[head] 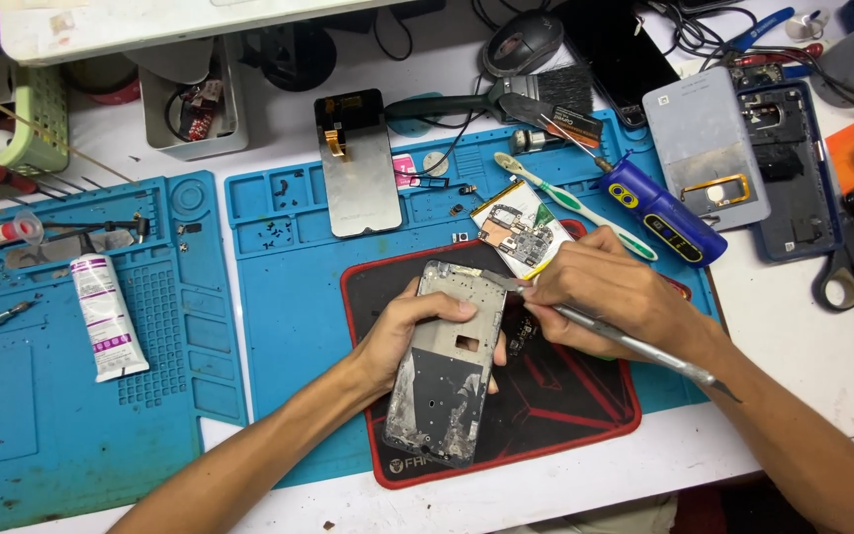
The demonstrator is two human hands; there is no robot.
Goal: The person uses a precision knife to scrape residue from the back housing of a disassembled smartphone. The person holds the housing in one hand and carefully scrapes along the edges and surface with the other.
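Fingers of the left hand (417, 331) wrap around a bare phone frame (447, 366), gripping it from the left side with the thumb across its upper part, so the hand is clamped on the frame. The frame is held tilted over a black mouse pad with a red border (585, 415), its grey inner face up, with a small rectangular cut-out near the middle and patches of dark residue on the lower half. The right hand (610, 297) is closed around a slim metal tool (635, 346), pinched like a pen, and the tool's tip meets the upper right edge of the frame.

Just behind the right hand lies a phone battery with a small circuit board on top (521, 237), and near it a green and white toothbrush (570, 203). A blue electric screwdriver (659, 213) lies just right of the toothbrush. Further back on the blue work mat (279, 297) rests a detached screen panel (358, 163), face down, with loose screws beside it. To the right, a grey back cover (704, 148) overlaps an opened blue phone body (798, 168), and scissors (852, 277) lie at the table's edge. A second blue mat (12, 415) at the left carries a white glue tube (106, 316). A brush (506, 99) and a computer mouse (524, 42) sit at the back.
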